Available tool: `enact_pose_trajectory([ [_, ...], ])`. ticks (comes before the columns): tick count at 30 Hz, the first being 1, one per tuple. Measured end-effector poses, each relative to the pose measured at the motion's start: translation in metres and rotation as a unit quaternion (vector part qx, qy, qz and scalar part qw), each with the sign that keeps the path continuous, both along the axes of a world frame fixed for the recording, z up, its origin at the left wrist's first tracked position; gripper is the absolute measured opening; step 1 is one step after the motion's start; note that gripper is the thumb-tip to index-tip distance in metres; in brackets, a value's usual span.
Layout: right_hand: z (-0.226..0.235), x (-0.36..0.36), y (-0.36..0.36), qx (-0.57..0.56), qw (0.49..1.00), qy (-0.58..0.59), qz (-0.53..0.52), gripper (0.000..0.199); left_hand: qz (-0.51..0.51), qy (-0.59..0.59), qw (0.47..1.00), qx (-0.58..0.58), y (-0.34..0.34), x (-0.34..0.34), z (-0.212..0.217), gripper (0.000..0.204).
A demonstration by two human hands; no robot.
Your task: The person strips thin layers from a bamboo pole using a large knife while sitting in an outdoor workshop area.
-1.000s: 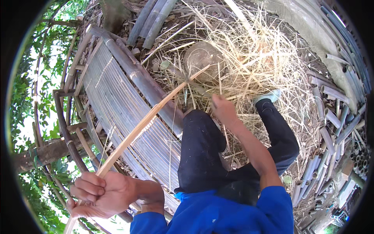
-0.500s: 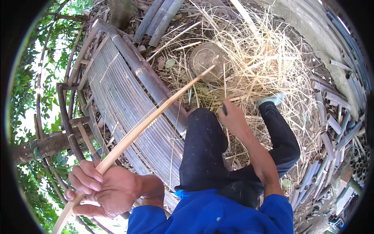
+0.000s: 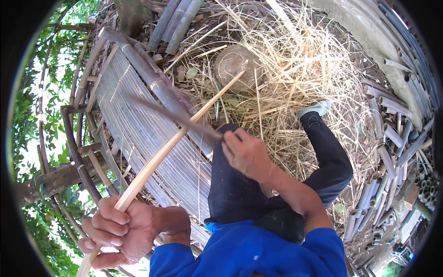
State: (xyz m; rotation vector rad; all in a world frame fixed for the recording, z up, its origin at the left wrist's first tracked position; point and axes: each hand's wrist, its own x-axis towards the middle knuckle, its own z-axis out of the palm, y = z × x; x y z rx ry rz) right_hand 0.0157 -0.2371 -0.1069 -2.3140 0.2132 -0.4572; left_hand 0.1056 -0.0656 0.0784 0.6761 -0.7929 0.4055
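Note:
A long, pale split-bamboo strip (image 3: 159, 156) runs slantwise from lower left toward the middle, its far end narrowing to a point. Near its thick end, my left hand (image 3: 122, 227) is closed around it. My right hand (image 3: 249, 154) grips a long-bladed knife (image 3: 162, 110), its handle mostly hidden in the fist. The dark blade crosses the strip about two thirds of the way to the tip; I cannot tell whether blade and wood touch. Below the knife hand is my knee in dark trousers (image 3: 230, 184).
A slatted bamboo bench (image 3: 134, 108) with a thick pole edge lies to the left. Ahead, a round stump or stone (image 3: 236, 69) sits among heaped pale shavings (image 3: 300, 78). Cut bamboo poles (image 3: 397, 138) line the right side beside a low wall (image 3: 364, 41).
My right hand has swung up and left from beside the knee, bringing the blade across the strip. The left hand keeps its hold, and the view has shifted slightly.

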Motion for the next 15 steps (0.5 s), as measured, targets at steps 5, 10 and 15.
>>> enact_pose_trajectory([
  [5, -0.11, 0.029, -0.058, 0.026, 0.987, 0.14, -0.079, 0.015, -0.003, 0.015, 0.999, -0.039, 0.005, 0.002, -0.002, 0.025],
  [10, -0.204, 0.029, -0.115, 0.048, 0.968, 0.213, -0.124, 0.021, 0.029, 0.002, 0.999, -0.024, 0.005, 0.013, 0.006, 0.028],
  [15, -0.23, 0.018, -0.135, 0.063, 0.934, 0.3, -0.185, 0.028, -0.025, -0.012, 0.999, 0.024, -0.014, 0.041, 0.031, 0.027],
])
